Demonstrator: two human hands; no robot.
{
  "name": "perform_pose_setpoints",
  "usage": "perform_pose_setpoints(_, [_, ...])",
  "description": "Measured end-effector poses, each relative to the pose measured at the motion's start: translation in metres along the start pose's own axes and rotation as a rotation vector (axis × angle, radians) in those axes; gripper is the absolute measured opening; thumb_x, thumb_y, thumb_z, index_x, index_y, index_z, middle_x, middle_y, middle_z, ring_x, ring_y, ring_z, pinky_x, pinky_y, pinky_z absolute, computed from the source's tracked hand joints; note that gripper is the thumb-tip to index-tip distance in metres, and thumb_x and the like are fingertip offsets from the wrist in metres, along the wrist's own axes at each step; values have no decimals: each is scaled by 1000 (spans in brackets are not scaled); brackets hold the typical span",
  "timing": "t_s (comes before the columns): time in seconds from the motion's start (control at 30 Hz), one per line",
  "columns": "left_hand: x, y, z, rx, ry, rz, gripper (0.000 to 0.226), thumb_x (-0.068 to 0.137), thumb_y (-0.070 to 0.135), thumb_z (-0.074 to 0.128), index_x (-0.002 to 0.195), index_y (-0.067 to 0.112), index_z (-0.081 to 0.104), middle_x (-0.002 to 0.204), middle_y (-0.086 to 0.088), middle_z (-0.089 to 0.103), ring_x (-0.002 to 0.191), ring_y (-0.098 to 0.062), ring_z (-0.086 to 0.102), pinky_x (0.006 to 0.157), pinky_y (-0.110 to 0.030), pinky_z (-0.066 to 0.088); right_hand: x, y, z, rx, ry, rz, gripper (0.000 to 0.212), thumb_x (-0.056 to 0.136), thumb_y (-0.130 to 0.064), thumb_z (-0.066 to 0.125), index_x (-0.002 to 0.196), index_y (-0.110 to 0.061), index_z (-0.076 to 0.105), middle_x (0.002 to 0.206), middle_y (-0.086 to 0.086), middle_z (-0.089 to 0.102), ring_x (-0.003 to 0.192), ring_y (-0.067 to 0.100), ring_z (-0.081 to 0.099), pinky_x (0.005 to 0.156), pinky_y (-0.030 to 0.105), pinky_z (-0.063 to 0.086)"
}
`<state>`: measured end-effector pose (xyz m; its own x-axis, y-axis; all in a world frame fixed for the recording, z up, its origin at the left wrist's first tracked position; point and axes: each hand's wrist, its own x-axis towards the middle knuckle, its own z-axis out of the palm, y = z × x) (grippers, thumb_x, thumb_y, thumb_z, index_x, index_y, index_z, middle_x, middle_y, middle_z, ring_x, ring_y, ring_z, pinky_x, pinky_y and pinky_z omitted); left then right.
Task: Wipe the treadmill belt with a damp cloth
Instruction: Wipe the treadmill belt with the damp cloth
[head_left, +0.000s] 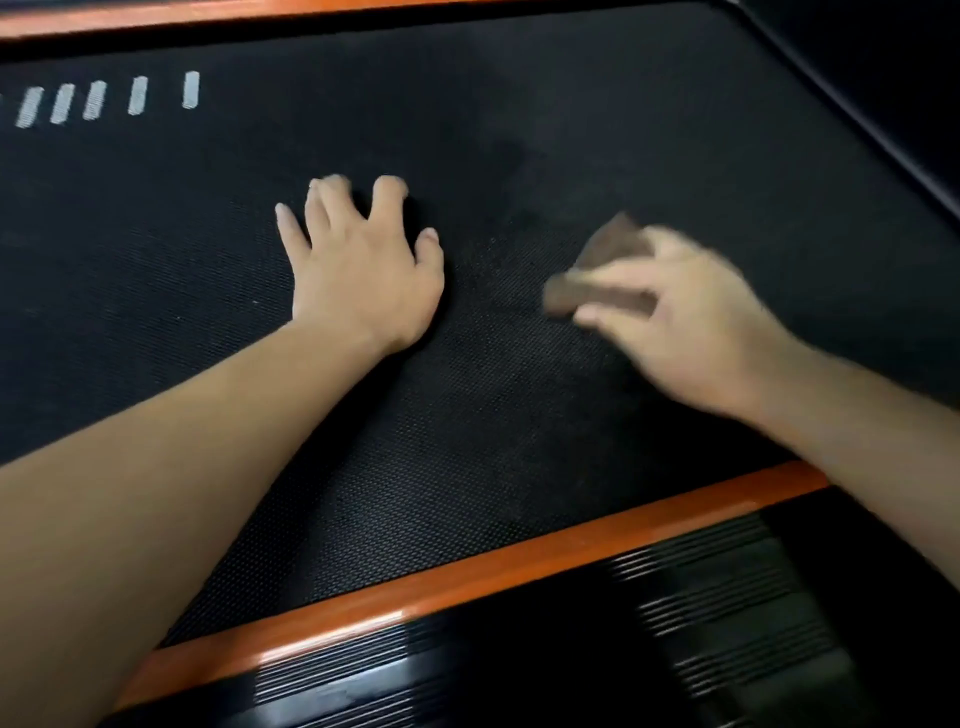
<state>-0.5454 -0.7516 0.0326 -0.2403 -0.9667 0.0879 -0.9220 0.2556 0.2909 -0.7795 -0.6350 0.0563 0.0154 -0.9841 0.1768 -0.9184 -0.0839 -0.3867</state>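
Left hand (358, 265): we are pressing it flat on the treadmill belt (493, 426), fingers spread, holding nothing. Right hand (696, 327): we are gripping a brown cloth (597, 270) low over the belt, near the left hand; both are showing blurred. Surface: the black textured belt is carrying white dashes (104, 98), and an orange rail (467, 571) is edging it beside a ribbed black step (727, 597). Both forearms are reaching forward.
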Motion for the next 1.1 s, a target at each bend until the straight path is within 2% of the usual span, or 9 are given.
perform_pose_setpoints(0.07, [0,0,2,12,-36,-3,53,104,49,32,153,29,31,167,-18,18,157,-41,4,124,-63,-4,-17,-24,4,69,-133,-172,29,92,-51,60,117,-42,72,101,-3,59,94,12,50,89,37,40])
perform_pose_setpoints(0.13, [1,1,1,37,-74,-3,56,105,51,25,158,32,25,172,-12,8,158,-38,-5,124,-62,-8,-1,-16,1,5,-158,-236,34,91,-56,53,116,-42,72,94,-3,54,89,16,50,84,37,39])
perform_pose_setpoints(0.23, [2,1,-1,56,-99,-10,58,105,53,22,160,34,22,173,-9,5,158,-35,-8,124,-62,-8,71,24,-1,-132,74,5,38,92,-56,53,109,-30,74,97,6,53,95,38,59,83,42,47])
perform_pose_setpoints(0.3, [1,1,-1,57,-112,-12,58,105,53,22,160,35,22,173,-8,5,159,-34,-7,124,-61,-8,99,31,3,-122,123,124,32,94,-53,56,106,-29,73,104,8,55,101,39,59,86,42,46])
perform_pose_setpoints(0.47, [1,2,-3,62,-117,-31,57,105,52,23,160,37,21,173,-6,4,159,-31,-8,125,-60,-7,57,-20,21,3,-72,-260,28,94,-52,57,113,-38,72,100,1,56,95,28,57,90,45,43])
perform_pose_setpoints(0.53, [2,3,-4,64,-124,-42,58,105,53,23,161,38,20,173,-5,4,159,-30,-9,125,-59,-7,71,-10,15,-105,-87,-346,31,95,-55,54,115,-38,72,102,4,59,98,28,57,92,46,42])
perform_pose_setpoints(0.7, [0,5,-4,75,-139,-51,58,106,53,21,162,38,19,173,-5,4,159,-30,-8,125,-58,-8,146,43,6,-213,154,75,34,96,-51,56,111,-27,72,112,15,61,106,41,58,95,48,45])
perform_pose_setpoints(0.93, [1,5,-2,113,-134,-27,59,106,51,19,162,34,16,173,-9,2,158,-34,-9,124,-62,-7,95,15,11,-70,-88,-246,26,94,-49,61,111,-35,73,101,8,61,91,31,58,89,45,46])
perform_pose_setpoints(1.1, [2,8,-3,123,-163,-16,61,105,50,17,164,31,13,173,-12,0,157,-38,-10,122,-66,-6,173,39,11,-293,151,147,33,97,-51,54,113,-27,72,114,16,61,107,41,57,94,46,42])
